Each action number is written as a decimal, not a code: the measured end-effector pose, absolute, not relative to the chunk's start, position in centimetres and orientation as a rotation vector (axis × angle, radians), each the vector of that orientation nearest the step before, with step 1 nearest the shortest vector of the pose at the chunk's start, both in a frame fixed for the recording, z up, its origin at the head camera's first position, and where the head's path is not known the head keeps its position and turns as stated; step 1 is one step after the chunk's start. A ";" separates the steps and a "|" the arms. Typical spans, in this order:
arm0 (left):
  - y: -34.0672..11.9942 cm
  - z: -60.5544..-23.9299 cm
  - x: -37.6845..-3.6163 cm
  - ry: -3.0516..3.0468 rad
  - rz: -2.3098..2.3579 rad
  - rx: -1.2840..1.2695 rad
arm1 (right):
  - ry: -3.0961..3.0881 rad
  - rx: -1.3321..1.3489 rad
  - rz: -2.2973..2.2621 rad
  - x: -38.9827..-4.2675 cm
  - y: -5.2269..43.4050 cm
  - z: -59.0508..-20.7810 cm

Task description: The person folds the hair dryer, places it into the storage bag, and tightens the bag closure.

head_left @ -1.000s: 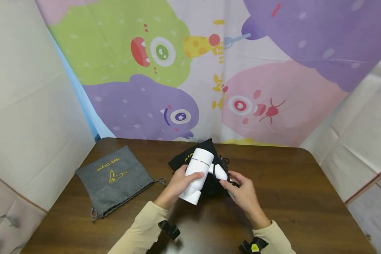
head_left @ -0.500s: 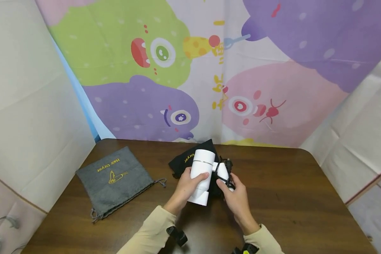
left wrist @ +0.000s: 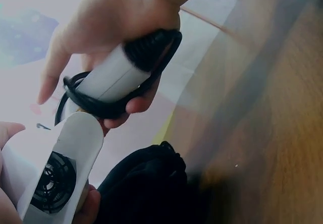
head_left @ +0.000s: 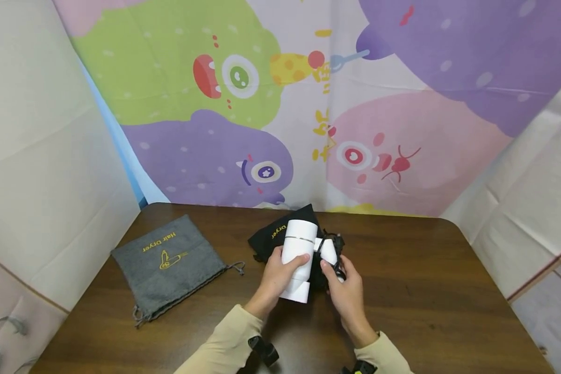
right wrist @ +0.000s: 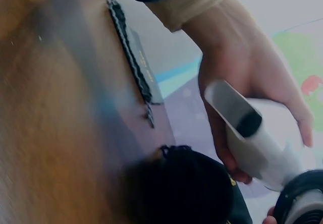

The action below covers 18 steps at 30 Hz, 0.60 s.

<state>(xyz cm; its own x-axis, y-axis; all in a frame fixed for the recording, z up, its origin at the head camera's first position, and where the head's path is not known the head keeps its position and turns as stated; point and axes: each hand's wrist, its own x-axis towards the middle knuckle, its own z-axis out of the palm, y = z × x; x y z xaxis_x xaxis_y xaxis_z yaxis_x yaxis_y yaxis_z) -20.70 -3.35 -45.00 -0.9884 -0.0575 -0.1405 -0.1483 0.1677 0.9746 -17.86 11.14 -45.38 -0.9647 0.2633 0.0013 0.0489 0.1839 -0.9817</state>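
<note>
A white hair dryer (head_left: 301, 241) is held between both hands above the table. My left hand (head_left: 278, 278) grips its barrel, thumb across the front; the right wrist view shows these fingers around the white body, with the flat nozzle (right wrist: 234, 108) facing the camera. My right hand (head_left: 347, 291) holds the handle (left wrist: 113, 77), around which a black cord (left wrist: 98, 105) is looped. Behind and beneath the dryer lies a black drawstring bag (head_left: 278, 231), its yellow lettering partly covered.
A grey drawstring bag (head_left: 177, 280) with a yellow "Hair Dryer" print lies flat at the left of the brown wooden table (head_left: 430, 291). A cartoon-print curtain (head_left: 304, 104) hangs behind the table's far edge.
The hair dryer has shifted slightly right and turned more upright in the left hand. My right hand has moved a little left, still holding the corded handle. Both bags lie where they were.
</note>
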 end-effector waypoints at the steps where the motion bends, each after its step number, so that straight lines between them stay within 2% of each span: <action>1: -3.1 -45.1 -20.6 2.347 1.986 -0.216 | -2.257 -0.313 1.883 -17.8 10.9 -45.5; 8: -0.9 -45.9 -19.2 2.294 2.143 -0.309 | -2.130 -0.363 1.860 -16.9 9.2 -46.1; 18: -0.9 -46.1 -18.9 2.264 2.195 -0.355 | -2.192 -0.326 1.851 -17.0 9.2 -45.8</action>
